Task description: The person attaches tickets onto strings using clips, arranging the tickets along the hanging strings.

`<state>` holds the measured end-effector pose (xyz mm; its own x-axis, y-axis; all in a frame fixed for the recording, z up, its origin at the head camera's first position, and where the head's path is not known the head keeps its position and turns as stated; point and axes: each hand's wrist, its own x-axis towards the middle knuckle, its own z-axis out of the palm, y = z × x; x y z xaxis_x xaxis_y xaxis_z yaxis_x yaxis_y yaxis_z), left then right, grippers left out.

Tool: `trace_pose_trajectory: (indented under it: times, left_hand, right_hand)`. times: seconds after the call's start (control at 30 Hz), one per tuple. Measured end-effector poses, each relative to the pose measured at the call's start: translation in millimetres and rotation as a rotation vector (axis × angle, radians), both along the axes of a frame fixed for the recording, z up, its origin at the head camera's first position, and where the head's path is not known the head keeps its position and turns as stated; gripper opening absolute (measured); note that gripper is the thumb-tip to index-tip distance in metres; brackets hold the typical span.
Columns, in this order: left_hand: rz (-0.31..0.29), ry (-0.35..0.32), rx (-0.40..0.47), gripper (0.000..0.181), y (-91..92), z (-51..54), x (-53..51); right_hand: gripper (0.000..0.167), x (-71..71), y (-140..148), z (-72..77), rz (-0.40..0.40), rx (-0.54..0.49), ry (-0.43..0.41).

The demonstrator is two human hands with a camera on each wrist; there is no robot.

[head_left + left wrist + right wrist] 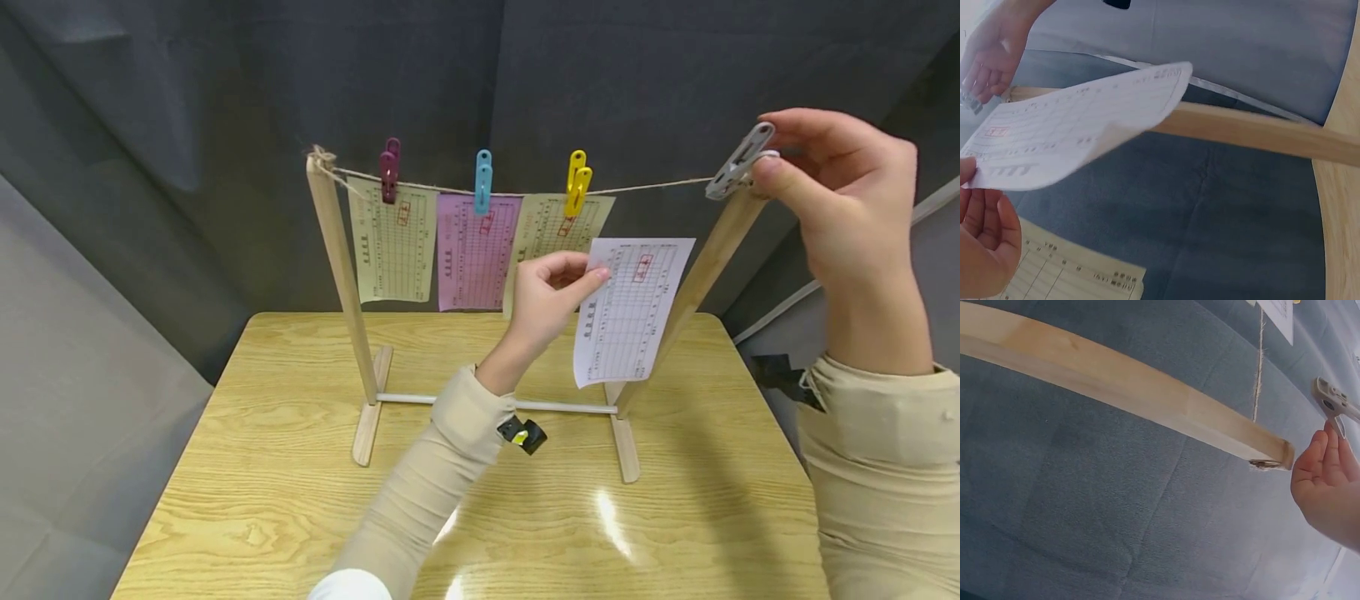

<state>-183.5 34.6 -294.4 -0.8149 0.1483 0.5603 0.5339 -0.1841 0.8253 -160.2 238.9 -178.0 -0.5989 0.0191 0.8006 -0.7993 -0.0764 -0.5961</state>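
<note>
My left hand (551,296) pinches the left edge of a white printed slip (630,312) with a red stamp, in front of the right part of the string. The slip bends in the left wrist view, apart from the string as far as I can see. My right hand (855,192) pinches a grey clothespin (741,162) by its handle ends near the top of the right post; in the right wrist view the clothespin (1335,400) is off the string. A yellow slip (393,242), a purple slip (476,250) and another yellow slip (536,225), partly hidden by my left hand, hang on the string.
A wooden frame with a left post (341,275) and right post (712,250) carries the string (652,186). Dark red (388,171), blue (483,183) and yellow (577,185) clothespins grip the hanging slips. A white bar (562,407) joins the feet on the wooden table (247,500).
</note>
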Motion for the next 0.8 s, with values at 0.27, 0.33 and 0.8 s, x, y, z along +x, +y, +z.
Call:
trace_pose_trajectory:
  times: [0.27, 0.33, 0.8]
  left_hand:
    - [0.056, -0.037, 0.076, 0.014, 13.4, 20.1, 11.9]
    - [0.072, -0.053, 0.09, 0.014, 17.9, 22.6, 11.6]
    - [0.093, -0.096, 0.216, 0.015, 38.4, 10.7, -10.0]
  right_hand:
    - [0.022, -10.9, 1, 6.8, -0.022, 0.083, -0.027]
    - [0.021, -14.2, 1, 8.6, -0.028, 0.105, -0.022]
    - [0.013, -38.5, 2, 12.1, 0.116, -0.033, -0.149]
